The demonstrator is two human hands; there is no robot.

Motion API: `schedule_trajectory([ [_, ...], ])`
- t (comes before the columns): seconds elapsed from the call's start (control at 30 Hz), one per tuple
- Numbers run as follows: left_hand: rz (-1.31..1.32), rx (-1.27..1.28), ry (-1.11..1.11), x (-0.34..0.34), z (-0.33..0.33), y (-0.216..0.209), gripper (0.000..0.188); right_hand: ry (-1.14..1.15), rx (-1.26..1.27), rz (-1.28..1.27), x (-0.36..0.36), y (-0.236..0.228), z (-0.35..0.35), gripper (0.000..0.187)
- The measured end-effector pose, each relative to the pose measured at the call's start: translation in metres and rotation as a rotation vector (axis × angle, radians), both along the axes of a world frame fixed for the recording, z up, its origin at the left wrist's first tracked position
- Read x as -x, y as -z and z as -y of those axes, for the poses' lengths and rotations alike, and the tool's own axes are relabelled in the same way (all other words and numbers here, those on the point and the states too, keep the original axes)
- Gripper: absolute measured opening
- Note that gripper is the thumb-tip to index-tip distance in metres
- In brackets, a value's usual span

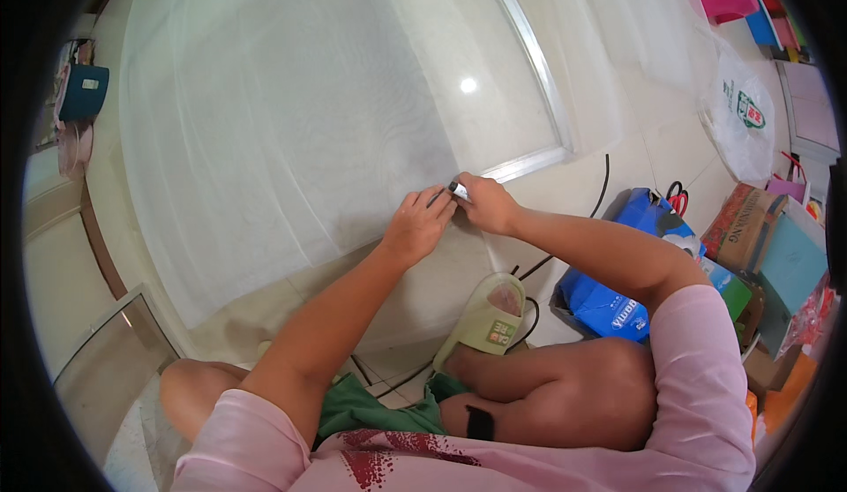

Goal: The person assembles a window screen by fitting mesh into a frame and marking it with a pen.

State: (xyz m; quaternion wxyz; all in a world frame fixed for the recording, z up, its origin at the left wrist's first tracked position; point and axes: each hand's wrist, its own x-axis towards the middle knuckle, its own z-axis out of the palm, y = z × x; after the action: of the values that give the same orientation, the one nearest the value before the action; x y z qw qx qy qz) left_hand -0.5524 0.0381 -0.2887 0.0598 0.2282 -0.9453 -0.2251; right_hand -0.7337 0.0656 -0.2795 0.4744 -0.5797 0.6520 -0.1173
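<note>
My left hand (419, 225) is closed, with a thin dark piece (433, 200) pinched at its fingertips. Right beside it, my right hand (490, 204) grips a small white, black-ended tool (460, 191); its exact kind is hard to make out. Both hands meet at the near corner of a sheet of grey-white mesh (353, 121), next to the end of a silvery metal frame (529, 160). The mesh lies across part of that frame, over the tiled floor.
Black cord (606, 174) trails over the floor past my green slipper (485, 317). To the right are a blue package (609, 291), red-handled scissors (678, 199), a cardboard box (743, 227) and a white plastic bag (737, 112). A small framed screen (115, 360) leans at the left.
</note>
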Motion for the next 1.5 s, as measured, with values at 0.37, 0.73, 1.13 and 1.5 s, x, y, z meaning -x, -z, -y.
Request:
schedule_trajectory([
  [0.37, -0.191, 0.111, -0.083, -0.064, 0.009, 0.009, 0.035, 0.074, -0.126, -0.318, -0.046, -0.007, 0.000, 0.026],
  [0.73, -0.160, 0.127, -0.055, -0.107, 0.004, 0.016, 0.037, 0.461, 0.011, -0.393, -0.116, 0.027, -0.010, 0.032],
  [1.13, 0.074, 0.217, 0.281, -0.223, 0.037, 0.003, 0.046, 0.460, -0.153, -0.653, -0.172, -0.012, 0.016, 0.028],
  [1.5, 0.016, 0.254, 0.306, -0.264, 0.045, 0.008, 0.042, 0.523, 0.039, -0.284, -0.288, 0.003, 0.011, 0.023],
])
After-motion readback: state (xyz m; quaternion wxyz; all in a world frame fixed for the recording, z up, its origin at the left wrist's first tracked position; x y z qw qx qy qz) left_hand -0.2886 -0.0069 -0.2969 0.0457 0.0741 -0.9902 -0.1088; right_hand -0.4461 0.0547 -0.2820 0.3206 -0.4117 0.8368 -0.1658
